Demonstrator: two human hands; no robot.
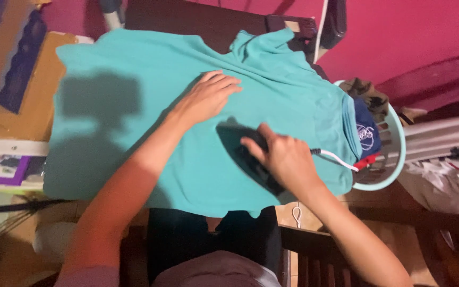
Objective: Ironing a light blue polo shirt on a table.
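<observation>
The turquoise shirt (134,133) is the largest thing here; it lies spread flat over the worktop (197,21), covers almost all of it and hangs a little over the near edge, with its collar toward the far right corner. The left hand (208,95) rests on the cloth near the middle of the far half, its grip spread with the fingers flat and open, pinching nothing, only pressing the fabric down. The right hand (285,159) is nearer to the right edge and its grip is curled around the handle of a dark iron (256,159), which sits on the shirt; most of the iron is in shadow, so I cannot tell exactly how its sole lies. A white cord (338,159) goes from the iron toward the right edge. To do this step well, I think the flat hand should keep the cloth tight and smooth ahead of the iron but stay well apart from its hot plate, and the iron should glide in slow, straight passes without stopping in one place; the cord should stay behind the wrist so it does not drag over the smoothed part. Just beside the right edge stands a pale green laundry basket (397,133). Inside it are folded or crumpled clothes: a dark blue garment (367,130) with a round print, something red (366,161) under it, and a brownish patterned piece (370,98) behind.
</observation>
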